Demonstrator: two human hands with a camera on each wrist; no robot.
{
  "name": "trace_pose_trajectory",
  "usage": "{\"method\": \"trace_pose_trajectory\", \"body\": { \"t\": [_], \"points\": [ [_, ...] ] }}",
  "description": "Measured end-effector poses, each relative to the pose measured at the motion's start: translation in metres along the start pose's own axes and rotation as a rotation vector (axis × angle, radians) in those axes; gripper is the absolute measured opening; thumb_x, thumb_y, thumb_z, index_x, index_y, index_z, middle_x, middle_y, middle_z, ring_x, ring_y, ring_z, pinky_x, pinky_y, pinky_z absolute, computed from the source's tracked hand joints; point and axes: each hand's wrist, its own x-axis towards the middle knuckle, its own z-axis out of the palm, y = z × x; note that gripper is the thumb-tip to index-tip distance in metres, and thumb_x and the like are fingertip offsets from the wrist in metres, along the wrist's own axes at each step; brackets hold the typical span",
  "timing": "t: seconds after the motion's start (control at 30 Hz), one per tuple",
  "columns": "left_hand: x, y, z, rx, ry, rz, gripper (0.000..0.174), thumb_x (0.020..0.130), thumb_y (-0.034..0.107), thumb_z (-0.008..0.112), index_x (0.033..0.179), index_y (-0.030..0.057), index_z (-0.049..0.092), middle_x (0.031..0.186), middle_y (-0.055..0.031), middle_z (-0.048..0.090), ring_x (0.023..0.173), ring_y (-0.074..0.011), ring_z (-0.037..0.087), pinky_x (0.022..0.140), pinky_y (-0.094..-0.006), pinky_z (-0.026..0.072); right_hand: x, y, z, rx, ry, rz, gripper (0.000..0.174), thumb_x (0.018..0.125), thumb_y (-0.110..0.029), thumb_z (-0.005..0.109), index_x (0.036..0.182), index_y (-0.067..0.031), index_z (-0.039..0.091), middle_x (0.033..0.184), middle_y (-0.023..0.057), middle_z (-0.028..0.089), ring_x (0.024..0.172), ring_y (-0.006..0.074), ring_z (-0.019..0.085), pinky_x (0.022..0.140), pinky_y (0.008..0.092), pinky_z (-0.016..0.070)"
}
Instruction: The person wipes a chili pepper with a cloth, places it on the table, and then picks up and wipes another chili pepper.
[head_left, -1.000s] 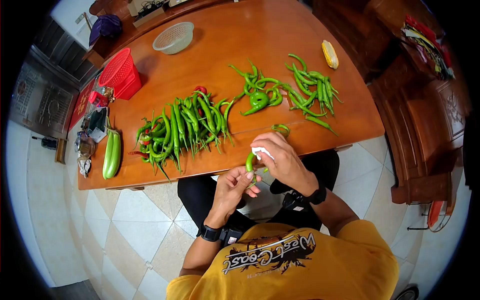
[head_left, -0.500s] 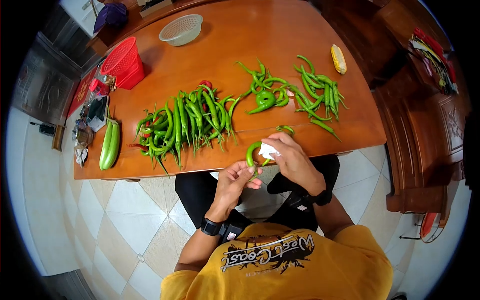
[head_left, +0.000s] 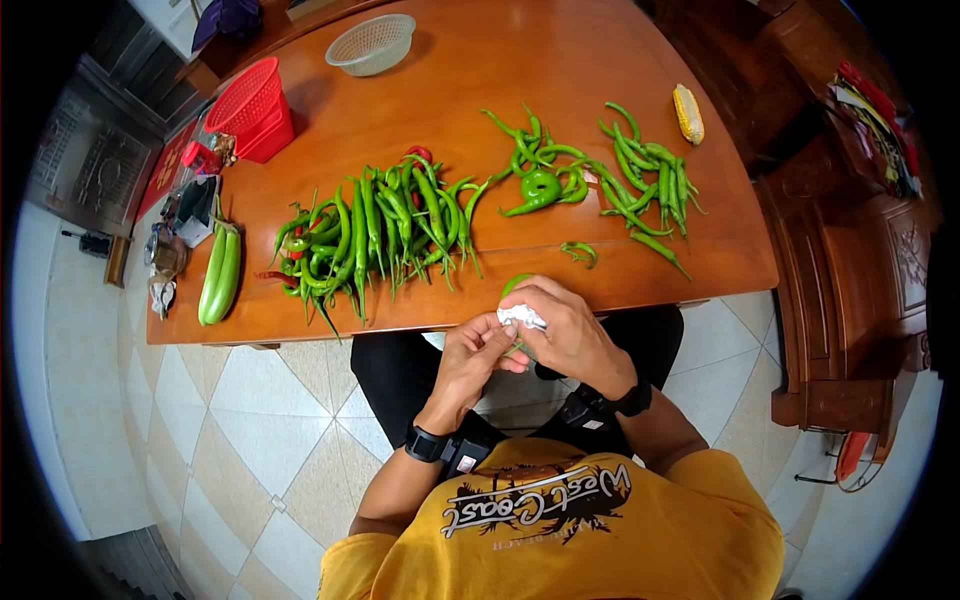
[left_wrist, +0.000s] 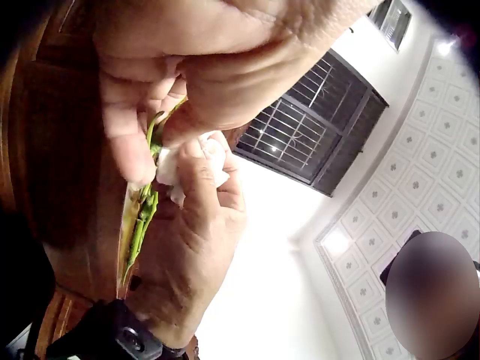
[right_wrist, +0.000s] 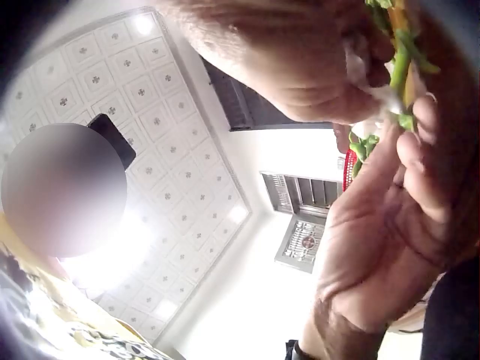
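Just beyond the table's near edge, my left hand (head_left: 468, 358) pinches the stem end of a curved green chili pepper (head_left: 515, 284) between thumb and fingers. My right hand (head_left: 568, 325) holds a crumpled white tissue (head_left: 520, 317) against the pepper, close to the left fingertips. Most of the pepper is hidden behind the right hand in the head view. From the left wrist, the tissue (left_wrist: 215, 159) shows under the right thumb, right beside the left fingers. On the table ahead lies a short curled green chili (head_left: 579, 254).
A big heap of green chilies (head_left: 380, 225) with a few red ones lies left of centre on the table (head_left: 440, 90). Smaller groups of chilies (head_left: 655, 185) lie right, near a corn cob (head_left: 689, 114). Eggplants (head_left: 221, 272), a red basket (head_left: 262, 115) and a pale colander (head_left: 371, 45) stand further left.
The right hand lifts the tissue off toward the pepper's far part, then brings it back down to the left fingertips, covering more of the pepper. The left hand keeps its pinch.
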Motion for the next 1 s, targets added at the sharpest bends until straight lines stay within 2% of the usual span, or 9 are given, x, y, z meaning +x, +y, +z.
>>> {"method": "trace_pose_trajectory", "body": {
  "t": [0.27, 0.4, 0.5, 0.6, 0.8, 0.9, 1.0],
  "points": [
    [-0.002, 0.001, 0.002, -0.025, 0.010, 0.005, 0.019, 0.097, 0.012, 0.060, 0.109, -0.0033, 0.061, 0.095, -0.0110, 0.069, 0.071, -0.0128, 0.068, 0.065, -0.0243, 0.0585, 0.011, 0.020, -0.013, -0.204, 0.154, 0.004, 0.020, 0.081, 0.004, 0.061, 0.101, 0.0008, 0.061, 0.095, 0.0182, 0.060, 0.087, 0.0392, 0.061, 0.076, 0.0413, 0.0494],
    [-0.003, 0.000, 0.001, -0.033, 0.023, 0.006, 0.018, 0.097, 0.011, 0.060, 0.109, -0.0029, 0.061, 0.096, -0.0115, 0.070, 0.071, -0.0128, 0.068, 0.065, -0.0246, 0.0587, 0.006, 0.026, -0.019, -0.254, 0.152, 0.096, 0.022, 0.082, 0.002, 0.061, 0.103, 0.0022, 0.059, 0.095, 0.0195, 0.060, 0.089, 0.0396, 0.060, 0.077, 0.0414, 0.0490],
    [-0.002, 0.001, 0.002, -0.032, 0.025, -0.001, 0.018, 0.097, 0.011, 0.060, 0.108, -0.0026, 0.061, 0.097, -0.0117, 0.070, 0.071, -0.0128, 0.068, 0.065, -0.0246, 0.0587, 0.003, 0.023, -0.021, -0.202, 0.136, 0.109, 0.021, 0.083, 0.000, 0.063, 0.104, 0.0023, 0.059, 0.095, 0.0190, 0.060, 0.087, 0.0389, 0.060, 0.076, 0.0413, 0.0491],
    [-0.003, 0.000, 0.001, -0.028, 0.023, -0.002, 0.018, 0.097, 0.011, 0.060, 0.108, -0.0026, 0.061, 0.097, -0.0117, 0.070, 0.071, -0.0126, 0.068, 0.065, -0.0245, 0.0588, 0.001, 0.018, -0.020, -0.197, 0.170, 0.018, 0.021, 0.084, -0.003, 0.066, 0.103, 0.0019, 0.060, 0.096, 0.0182, 0.060, 0.086, 0.0380, 0.060, 0.075, 0.0409, 0.0491],
    [-0.005, 0.001, 0.004, -0.010, 0.033, 0.013, 0.019, 0.097, 0.011, 0.061, 0.109, -0.0032, 0.061, 0.096, -0.0114, 0.070, 0.071, -0.0125, 0.068, 0.065, -0.0239, 0.0587, -0.004, 0.020, -0.025, -0.171, 0.050, 0.129, 0.019, 0.083, -0.002, 0.067, 0.101, 0.0005, 0.062, 0.094, 0.0165, 0.060, 0.085, 0.0364, 0.061, 0.074, 0.0390, 0.0491],
    [-0.006, 0.002, 0.004, 0.010, 0.025, 0.015, 0.020, 0.097, 0.011, 0.061, 0.110, -0.0034, 0.061, 0.096, -0.0112, 0.070, 0.072, -0.0125, 0.068, 0.065, -0.0238, 0.0586, -0.003, 0.017, -0.025, -0.181, 0.062, 0.081, 0.019, 0.083, -0.001, 0.067, 0.102, 0.0004, 0.062, 0.093, 0.0159, 0.060, 0.084, 0.0357, 0.061, 0.073, 0.0387, 0.0494],
    [-0.005, 0.000, 0.004, 0.023, 0.008, 0.012, 0.020, 0.096, 0.012, 0.061, 0.110, -0.0037, 0.061, 0.096, -0.0110, 0.070, 0.071, -0.0123, 0.068, 0.065, -0.0237, 0.0585, 0.003, 0.009, -0.016, -0.054, 0.106, -0.004, 0.020, 0.082, 0.001, 0.067, 0.101, 0.0005, 0.062, 0.093, 0.0155, 0.060, 0.084, 0.0350, 0.061, 0.073, 0.0391, 0.0495]
  ]
}}
